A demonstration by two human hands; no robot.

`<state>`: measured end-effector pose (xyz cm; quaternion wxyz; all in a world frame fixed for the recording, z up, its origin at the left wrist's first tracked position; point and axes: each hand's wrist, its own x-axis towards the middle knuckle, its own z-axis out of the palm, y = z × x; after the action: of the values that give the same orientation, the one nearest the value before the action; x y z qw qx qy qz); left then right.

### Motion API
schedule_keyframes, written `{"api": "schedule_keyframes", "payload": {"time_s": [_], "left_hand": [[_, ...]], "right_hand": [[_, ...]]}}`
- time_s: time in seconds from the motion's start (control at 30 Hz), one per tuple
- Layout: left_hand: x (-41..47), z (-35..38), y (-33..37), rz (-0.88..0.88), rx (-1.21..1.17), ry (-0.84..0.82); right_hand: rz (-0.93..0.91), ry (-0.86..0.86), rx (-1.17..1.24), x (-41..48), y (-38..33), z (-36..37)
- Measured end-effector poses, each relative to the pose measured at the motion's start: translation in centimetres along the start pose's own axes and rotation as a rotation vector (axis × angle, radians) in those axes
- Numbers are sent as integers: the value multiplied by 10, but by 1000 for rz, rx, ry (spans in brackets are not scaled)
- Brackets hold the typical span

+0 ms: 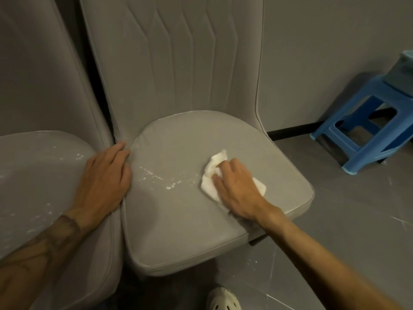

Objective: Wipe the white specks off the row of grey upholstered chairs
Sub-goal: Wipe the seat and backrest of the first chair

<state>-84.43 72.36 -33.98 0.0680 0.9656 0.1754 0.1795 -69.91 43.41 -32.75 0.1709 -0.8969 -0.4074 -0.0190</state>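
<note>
Two grey upholstered chairs stand side by side. On the right chair's seat (178, 215) a streak of white specks (161, 177) runs across the middle. My right hand (237, 189) presses a crumpled white cloth (214, 173) flat against that seat, just right of the specks, with its fingers spread over the cloth. My left hand (105, 177) rests with straight fingers on the seam between the two seats. The left chair's seat (33, 175) carries more white specks (78, 156) scattered over its surface.
A blue plastic stool (368, 135) with a grey-blue item on top stands on the grey tiled floor at the right, by the wall. A pale clog on a foot (223, 300) shows at the bottom edge. A few white specks lie on the floor beneath the seat.
</note>
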Motion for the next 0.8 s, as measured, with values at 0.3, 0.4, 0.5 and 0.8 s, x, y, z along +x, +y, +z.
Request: {"api": "schedule_keyframes", "payload": {"time_s": [0.3, 0.4, 0.5, 0.8], "left_hand": [[-26, -11, 12, -19, 19, -27], [-37, -13, 13, -61, 3, -37], [-42, -14, 12, -131, -26, -42], [-42, -9, 13, -181, -73, -44]], "right_hand": [[47, -39, -78, 50, -4, 3], [-196, -85, -1, 31, -23, 16], [-183, -79, 7, 49, -13, 11], [-319, -104, 49, 61, -43, 31]]}}
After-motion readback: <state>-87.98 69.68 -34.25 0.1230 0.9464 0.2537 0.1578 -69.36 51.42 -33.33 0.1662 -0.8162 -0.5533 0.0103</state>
